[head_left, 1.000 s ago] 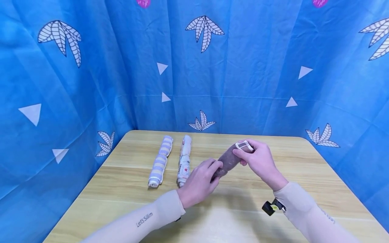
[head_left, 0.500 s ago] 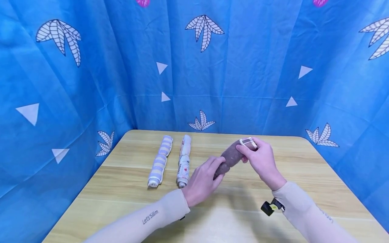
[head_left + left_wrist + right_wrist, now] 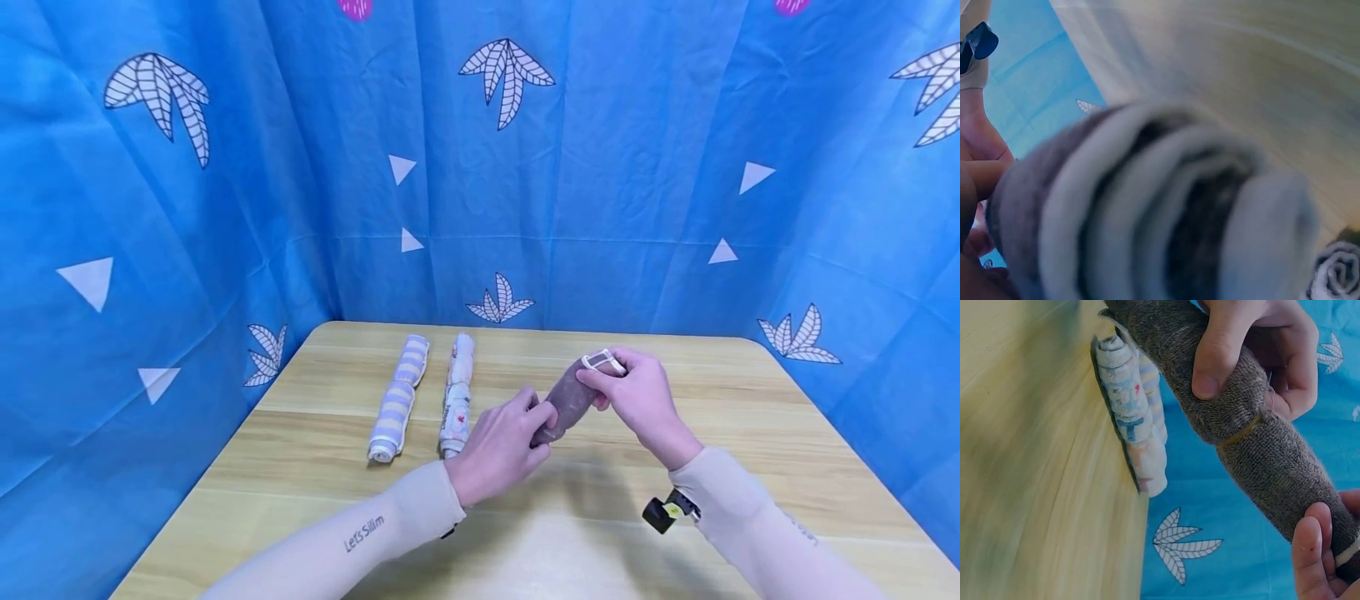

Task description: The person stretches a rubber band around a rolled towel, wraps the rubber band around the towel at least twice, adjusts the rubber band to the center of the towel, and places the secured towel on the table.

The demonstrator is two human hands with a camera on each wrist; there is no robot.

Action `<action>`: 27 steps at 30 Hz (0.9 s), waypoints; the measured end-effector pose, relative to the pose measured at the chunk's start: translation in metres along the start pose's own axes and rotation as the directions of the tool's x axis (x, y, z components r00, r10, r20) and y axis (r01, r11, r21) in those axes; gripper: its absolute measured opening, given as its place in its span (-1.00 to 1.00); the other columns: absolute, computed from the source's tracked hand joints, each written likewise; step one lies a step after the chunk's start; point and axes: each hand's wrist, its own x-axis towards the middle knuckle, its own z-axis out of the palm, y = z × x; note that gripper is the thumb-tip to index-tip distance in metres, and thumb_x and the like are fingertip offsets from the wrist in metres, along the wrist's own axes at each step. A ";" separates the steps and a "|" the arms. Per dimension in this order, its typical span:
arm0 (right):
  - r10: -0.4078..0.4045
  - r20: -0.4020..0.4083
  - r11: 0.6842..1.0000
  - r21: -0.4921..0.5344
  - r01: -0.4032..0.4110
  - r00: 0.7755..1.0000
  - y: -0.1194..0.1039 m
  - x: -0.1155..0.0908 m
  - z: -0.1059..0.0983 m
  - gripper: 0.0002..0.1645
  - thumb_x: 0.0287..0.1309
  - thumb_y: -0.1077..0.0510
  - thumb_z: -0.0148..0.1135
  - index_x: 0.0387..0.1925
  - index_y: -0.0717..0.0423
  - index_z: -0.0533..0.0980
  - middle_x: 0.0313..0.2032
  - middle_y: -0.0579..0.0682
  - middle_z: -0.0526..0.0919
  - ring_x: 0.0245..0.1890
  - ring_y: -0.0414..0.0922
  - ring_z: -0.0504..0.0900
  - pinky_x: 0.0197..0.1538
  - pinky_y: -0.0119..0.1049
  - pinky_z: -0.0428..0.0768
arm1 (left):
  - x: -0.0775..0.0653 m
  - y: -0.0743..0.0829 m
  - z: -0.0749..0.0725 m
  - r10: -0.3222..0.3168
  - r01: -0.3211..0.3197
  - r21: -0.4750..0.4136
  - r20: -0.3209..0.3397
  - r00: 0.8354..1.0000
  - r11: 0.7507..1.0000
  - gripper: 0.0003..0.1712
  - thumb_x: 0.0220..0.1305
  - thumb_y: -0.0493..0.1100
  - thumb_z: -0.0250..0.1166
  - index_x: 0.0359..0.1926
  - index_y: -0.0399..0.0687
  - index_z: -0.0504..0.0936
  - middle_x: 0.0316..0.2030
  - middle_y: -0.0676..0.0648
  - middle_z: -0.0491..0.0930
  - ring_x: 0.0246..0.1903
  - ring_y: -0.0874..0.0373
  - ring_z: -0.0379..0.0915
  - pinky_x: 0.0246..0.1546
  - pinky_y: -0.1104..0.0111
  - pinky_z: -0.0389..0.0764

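A rolled brown-grey towel [image 3: 570,398] with a white-trimmed end is held tilted above the table by both hands. My left hand [image 3: 497,446] grips its lower, nearer end, while my right hand [image 3: 643,402] pinches the upper end by the white trim. In the right wrist view, a thin yellowish band [image 3: 1239,431] circles the towel's middle and cinches it; the left thumb [image 3: 1215,365] presses just beside it. Large and blurred in the left wrist view, the towel's coiled end [image 3: 1141,206] shows its spiral layers.
Left of the hands, two more rolled towels lie side by side on the wooden table [image 3: 315,467], both narrowed at the middle: a purple-and-cream striped one [image 3: 397,400] and a white printed one [image 3: 457,396]. A blue patterned curtain [image 3: 622,167] surrounds the table's back and sides.
The brown-grey towel shifted slightly up and right, then came back down and left. My left fingers have moved on its lower end, with the knuckles now more bent. The other rolls stay put.
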 end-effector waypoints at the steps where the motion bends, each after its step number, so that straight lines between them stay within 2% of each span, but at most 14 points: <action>1: 0.004 0.004 1.000 -0.003 -0.004 1.000 0.001 0.000 0.001 -0.68 0.13 0.12 0.46 -0.14 0.24 0.65 -0.48 -0.02 0.70 -0.60 -0.17 0.61 -0.44 -0.28 0.66 | -0.001 -0.001 0.001 0.016 -0.016 0.013 -0.002 1.000 1.000 -0.77 0.15 -0.16 0.43 -0.25 0.12 0.52 -0.29 0.09 0.39 -0.49 0.31 0.35 -0.55 0.59 0.35; 5: 0.022 0.020 1.000 0.021 -0.022 1.000 0.004 0.002 0.001 -0.67 0.13 0.14 0.45 -0.13 0.27 0.64 -0.49 -0.05 0.70 -0.61 -0.19 0.60 -0.44 -0.27 0.66 | -0.005 -0.005 0.002 0.102 -0.100 0.051 -0.025 0.994 0.994 -0.75 0.16 -0.13 0.44 -0.32 0.12 0.48 -0.29 0.08 0.40 -0.48 0.31 0.38 -0.54 0.60 0.39; 9: 0.039 0.042 0.996 0.076 -0.042 0.998 0.007 0.004 0.000 -0.64 0.13 0.16 0.45 -0.12 0.34 0.62 -0.50 -0.09 0.69 -0.62 -0.21 0.60 -0.42 -0.28 0.67 | -0.010 -0.011 0.004 0.183 -0.176 0.094 -0.071 0.981 0.980 -0.73 0.18 -0.13 0.44 -0.40 0.11 0.45 -0.26 0.06 0.46 -0.45 0.30 0.45 -0.50 0.56 0.49; 12: 0.057 0.057 0.992 0.111 -0.063 0.997 0.007 0.004 -0.002 -0.62 0.14 0.19 0.44 -0.10 0.39 0.60 -0.50 -0.09 0.68 -0.62 -0.22 0.59 -0.42 -0.29 0.67 | -0.014 -0.014 0.005 0.222 -0.209 0.119 -0.102 0.970 0.971 -0.76 0.21 -0.12 0.42 -0.42 0.11 0.48 -0.24 0.06 0.53 -0.42 0.30 0.50 -0.47 0.51 0.56; 15: 0.074 0.058 0.989 0.126 -0.081 0.996 0.006 0.003 -0.003 -0.61 0.16 0.18 0.43 -0.09 0.40 0.59 -0.49 -0.08 0.67 -0.61 -0.23 0.59 -0.41 -0.31 0.67 | -0.015 -0.017 0.005 0.231 -0.216 0.122 -0.124 0.965 0.969 -0.81 0.23 -0.13 0.41 -0.40 0.10 0.53 -0.21 0.04 0.57 -0.39 0.29 0.54 -0.42 0.48 0.61; 17: 0.077 0.053 0.987 0.140 -0.084 0.996 0.004 0.004 -0.002 -0.61 0.16 0.17 0.42 -0.09 0.40 0.58 -0.49 -0.09 0.66 -0.61 -0.23 0.59 -0.41 -0.32 0.67 | -0.015 -0.019 0.003 0.204 -0.192 0.098 -0.124 0.971 0.976 -0.83 0.24 -0.13 0.40 -0.38 0.09 0.53 -0.18 0.04 0.58 -0.38 0.29 0.55 -0.40 0.49 0.62; 19: 0.076 0.046 0.985 0.151 -0.082 0.996 0.003 0.004 -0.001 -0.60 0.17 0.15 0.43 -0.10 0.39 0.58 -0.50 -0.11 0.66 -0.62 -0.23 0.58 -0.41 -0.32 0.67 | -0.013 -0.019 0.001 0.150 -0.146 0.040 -0.113 0.982 0.988 -0.82 0.24 -0.13 0.39 -0.36 0.09 0.50 -0.17 0.07 0.57 -0.39 0.30 0.53 -0.39 0.51 0.59; 21: 0.059 0.050 0.986 0.150 -0.066 0.997 0.002 0.005 -0.002 -0.60 0.17 0.14 0.43 -0.10 0.39 0.57 -0.51 -0.11 0.66 -0.62 -0.23 0.58 -0.42 -0.31 0.67 | -0.011 -0.020 -0.003 0.073 -0.078 -0.063 -0.078 0.994 0.995 -0.80 0.24 -0.13 0.39 -0.32 0.10 0.48 -0.17 0.10 0.55 -0.35 0.30 0.51 -0.34 0.52 0.58; 22: 0.045 0.060 0.988 0.145 -0.054 0.997 0.002 0.005 -0.003 -0.59 0.18 0.13 0.42 -0.10 0.38 0.57 -0.50 -0.12 0.65 -0.62 -0.23 0.58 -0.41 -0.31 0.66 | -0.010 -0.020 -0.004 0.030 -0.037 -0.131 -0.053 0.998 0.991 -0.79 0.24 -0.13 0.39 -0.30 0.10 0.46 -0.18 0.12 0.54 -0.34 0.30 0.49 -0.33 0.52 0.56; 24: 0.010 0.090 0.991 0.128 -0.022 0.996 0.003 0.004 -0.006 -0.60 0.20 0.10 0.41 -0.10 0.35 0.56 -0.49 -0.12 0.65 -0.59 -0.22 0.58 -0.40 -0.31 0.65 | -0.008 -0.021 -0.006 -0.044 0.042 -0.277 -0.001 0.999 0.960 -0.77 0.24 -0.13 0.40 -0.27 0.12 0.45 -0.22 0.13 0.53 -0.33 0.30 0.47 -0.34 0.51 0.54; 25: -0.013 0.111 0.993 0.120 0.000 0.994 0.003 0.004 -0.007 -0.60 0.21 0.08 0.40 -0.08 0.32 0.56 -0.48 -0.12 0.65 -0.58 -0.21 0.58 -0.39 -0.30 0.65 | -0.007 -0.023 -0.007 -0.076 0.081 -0.349 0.030 0.997 0.933 -0.76 0.23 -0.13 0.40 -0.25 0.13 0.45 -0.24 0.13 0.54 -0.33 0.29 0.48 -0.34 0.49 0.54; 27: -0.061 0.158 0.992 0.118 0.042 0.986 0.004 0.003 -0.011 -0.58 0.24 0.05 0.38 -0.02 0.27 0.55 -0.45 -0.10 0.65 -0.55 -0.19 0.58 -0.36 -0.28 0.64 | -0.005 -0.025 -0.008 -0.127 0.156 -0.479 0.092 0.988 0.864 -0.74 0.23 -0.15 0.41 -0.24 0.13 0.44 -0.29 0.10 0.56 -0.35 0.27 0.49 -0.37 0.45 0.53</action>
